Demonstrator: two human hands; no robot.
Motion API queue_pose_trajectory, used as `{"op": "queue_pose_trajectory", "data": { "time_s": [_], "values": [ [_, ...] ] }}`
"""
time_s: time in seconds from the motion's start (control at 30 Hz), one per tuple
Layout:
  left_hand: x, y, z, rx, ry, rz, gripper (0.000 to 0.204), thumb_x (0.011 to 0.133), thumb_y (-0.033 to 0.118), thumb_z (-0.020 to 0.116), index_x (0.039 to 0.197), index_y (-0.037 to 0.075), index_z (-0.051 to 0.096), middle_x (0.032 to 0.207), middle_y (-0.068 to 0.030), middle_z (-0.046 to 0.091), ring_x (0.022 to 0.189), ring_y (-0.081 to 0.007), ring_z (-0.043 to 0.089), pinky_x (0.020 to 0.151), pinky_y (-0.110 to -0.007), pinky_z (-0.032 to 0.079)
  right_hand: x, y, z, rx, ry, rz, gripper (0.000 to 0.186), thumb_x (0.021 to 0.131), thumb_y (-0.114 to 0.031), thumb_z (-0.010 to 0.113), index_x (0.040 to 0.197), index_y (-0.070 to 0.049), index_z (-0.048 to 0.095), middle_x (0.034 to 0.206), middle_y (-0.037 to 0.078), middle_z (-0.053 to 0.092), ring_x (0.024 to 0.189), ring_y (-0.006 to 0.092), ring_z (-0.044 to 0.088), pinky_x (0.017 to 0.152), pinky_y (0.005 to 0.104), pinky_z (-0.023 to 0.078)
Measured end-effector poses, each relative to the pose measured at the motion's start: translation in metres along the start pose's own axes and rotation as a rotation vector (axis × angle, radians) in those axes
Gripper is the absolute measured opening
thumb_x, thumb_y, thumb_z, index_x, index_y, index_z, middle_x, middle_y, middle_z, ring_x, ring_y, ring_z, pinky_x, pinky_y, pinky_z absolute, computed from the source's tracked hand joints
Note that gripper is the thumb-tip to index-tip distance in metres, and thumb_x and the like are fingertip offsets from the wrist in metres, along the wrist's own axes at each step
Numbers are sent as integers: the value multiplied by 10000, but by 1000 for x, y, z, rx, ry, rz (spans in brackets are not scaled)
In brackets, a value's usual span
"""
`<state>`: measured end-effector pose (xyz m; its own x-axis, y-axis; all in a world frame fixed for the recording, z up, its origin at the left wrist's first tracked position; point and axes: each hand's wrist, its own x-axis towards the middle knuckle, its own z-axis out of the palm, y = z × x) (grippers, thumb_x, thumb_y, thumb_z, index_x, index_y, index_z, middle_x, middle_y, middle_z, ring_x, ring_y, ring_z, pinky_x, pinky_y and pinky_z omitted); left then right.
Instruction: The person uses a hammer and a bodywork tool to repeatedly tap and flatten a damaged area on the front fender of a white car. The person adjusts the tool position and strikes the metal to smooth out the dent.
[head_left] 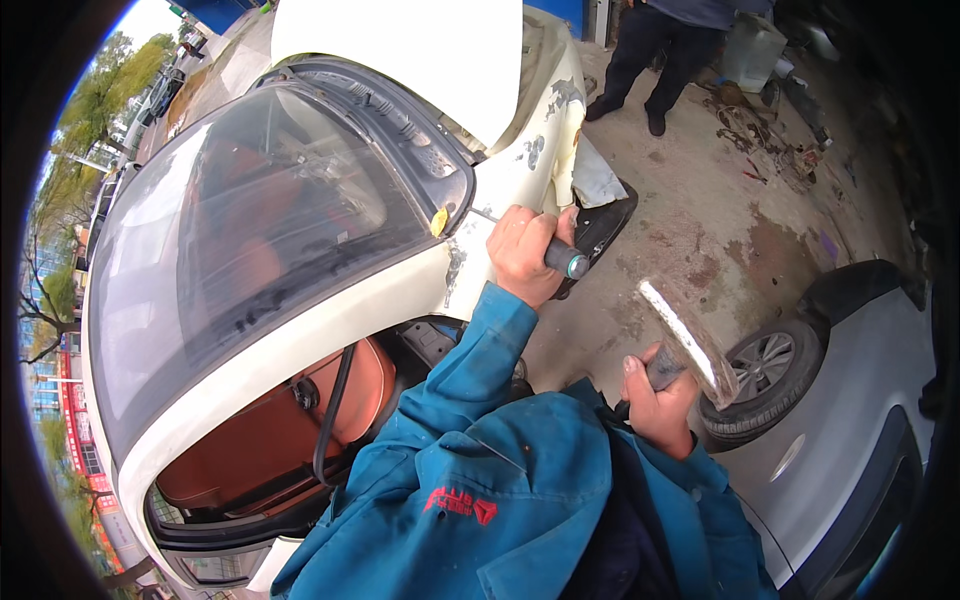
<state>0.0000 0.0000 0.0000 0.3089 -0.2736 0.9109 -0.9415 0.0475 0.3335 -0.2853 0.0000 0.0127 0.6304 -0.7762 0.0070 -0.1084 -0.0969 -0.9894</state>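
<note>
My left hand (525, 255) is closed round a dark cylindrical tool (567, 258) with a green-ringed end, held at the white car's dented front fender (468, 265); its far end is hidden. Lower right, my right hand (660, 400) grips a hammer (688, 342) by its dark handle, its long worn metal head raised beside the left hand. The fender has patches of chipped paint, and a small yellow leaf (439, 222) lies at the windscreen's lower corner. My blue sleeves and jacket fill the bottom of the view.
The white car (230, 370) stands left with an open window and raised bonnet (390, 50). A person in dark trousers (660, 55) stands beyond the fender. A silver car (840, 440) with an exposed wheel (760, 375) is at right. Scattered tools and debris (760, 140) lie on the concrete.
</note>
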Motion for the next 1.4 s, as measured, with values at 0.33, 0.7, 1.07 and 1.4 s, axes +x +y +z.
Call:
{"op": "queue_pose_trajectory", "data": {
  "time_s": [0.33, 0.7, 1.07, 1.4],
  "values": [
    [8, 33, -2, -95, -74, 44, 307, 791, 7, 962, 795, 35, 656, 697, -98, 534, 580, -293, 530, 519, -430, 394, 8, -5, -7, 90, -67, -9, 186, 1078, 1, 672, 907, -2, 600, 732, 50, 638, 655, 105, 629, 639, 283, 502],
    [12, 26, 1, -81, 17, -25, 326, 766, 40, 965, 774, 56, 639, 697, -89, 484, 583, -302, 518, 528, -440, 403, 7, -18, 1, 14, -19, -51, 149, 1082, -49, 717, 955, -2, 654, 850, 49, 678, 761, 107, 629, 704, 304, 524],
    [20, 15, -13, -35, 57, -84, 312, 783, 14, 955, 789, 60, 646, 676, -83, 523, 565, -300, 536, 510, -429, 411, 20, -16, -6, -61, -160, -53, 157, 1083, -23, 692, 948, -10, 613, 837, 51, 648, 714, 109, 625, 682, 295, 532],
    [12, 17, -26, -255, -142, 36, 312, 750, 40, 954, 782, 63, 644, 690, -75, 510, 568, -286, 533, 508, -424, 413, 16, -15, -14, 53, -154, 76, 134, 1054, -67, 757, 953, -5, 694, 821, 26, 647, 774, 122, 594, 710, 334, 510]
  ]
}}
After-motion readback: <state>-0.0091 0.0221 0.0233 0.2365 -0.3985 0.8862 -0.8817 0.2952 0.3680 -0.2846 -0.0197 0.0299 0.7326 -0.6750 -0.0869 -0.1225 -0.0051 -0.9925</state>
